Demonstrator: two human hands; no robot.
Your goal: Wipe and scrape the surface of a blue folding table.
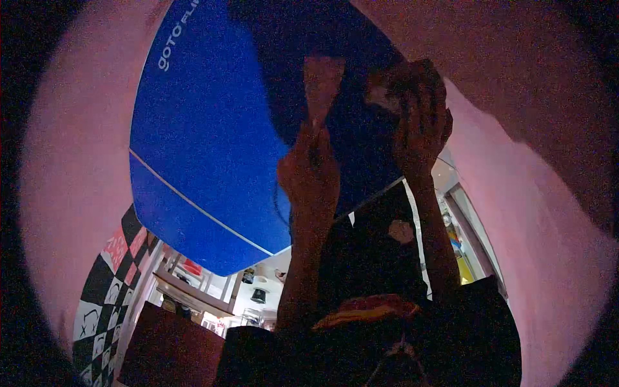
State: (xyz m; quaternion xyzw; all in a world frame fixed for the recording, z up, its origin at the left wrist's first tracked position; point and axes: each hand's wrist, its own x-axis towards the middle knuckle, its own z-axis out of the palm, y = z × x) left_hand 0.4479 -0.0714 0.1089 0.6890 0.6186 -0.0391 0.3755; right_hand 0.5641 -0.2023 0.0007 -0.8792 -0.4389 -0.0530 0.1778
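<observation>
The picture is dark, and a shadow covers much of the blue board (200, 135), which has a thin white line across its near part. My left hand (311, 171) is closed round the narrow end of a flat, tapered, pale piece (324, 80) that widens away from me, over the board. To its right, my right hand (420, 132) is raised, its fingers curled against a dark object with a pale patch (385, 97). What that object is, I cannot make out. The two hands are apart.
Pinkish surfaces (71, 129) curve around both sides. At the lower left stand a black-and-white checkered panel (100, 319) with pink squares and drawings, and a dark reddish panel (171, 345). White shelving (193, 293) with small items shows beyond; a frame (474, 235) stands right.
</observation>
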